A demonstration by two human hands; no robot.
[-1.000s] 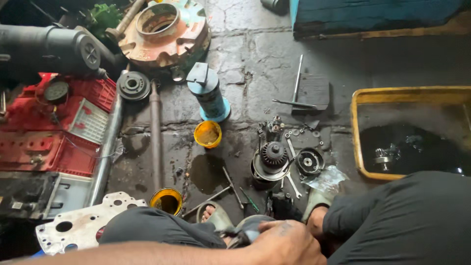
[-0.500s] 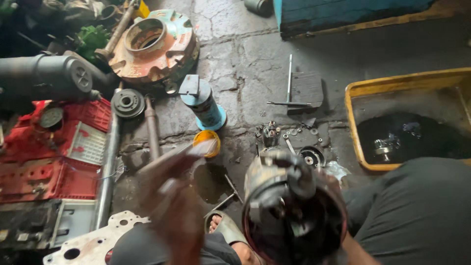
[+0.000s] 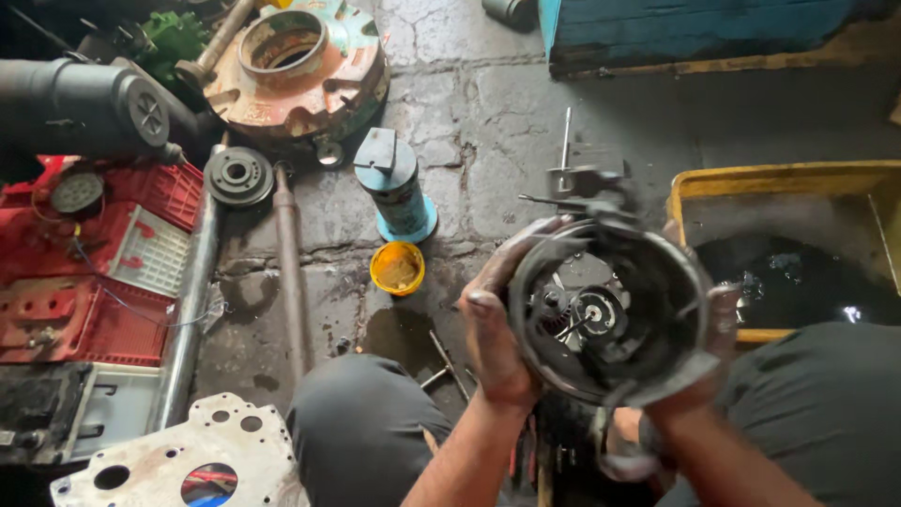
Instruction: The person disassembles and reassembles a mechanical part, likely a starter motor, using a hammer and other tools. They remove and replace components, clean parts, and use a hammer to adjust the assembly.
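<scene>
Colours, workshop floor view

Dark grey, grease-blackened round housing [image 3: 610,314]; small yellow cup [image 3: 397,268]; light blue cylinder [image 3: 394,188]; yellow tray [image 3: 779,178] holding black liquid; red panels [image 3: 84,282]; rust-orange and green hub [image 3: 300,66]; white plate [image 3: 188,451].

Cracked concrete floor [image 3: 526,113], oil-stained. Small yellow cup [image 3: 397,268] with grease sits near the middle, just below a blue cylinder [image 3: 396,185] standing upright. Top left: rusty round flange housing [image 3: 300,70] with green edge, dark grey cylinder [image 3: 80,108] beside it. Black pulley [image 3: 238,176] lies flat next to a long rusty shaft [image 3: 291,272] and a silver pipe [image 3: 190,314], both running down the floor. Red panels [image 3: 89,272] at left edge. White gasket plate [image 3: 188,455] with holes at bottom left. Yellow tray [image 3: 779,178] at right holds dark oil. Blue box [image 3: 694,33] along top right.
</scene>
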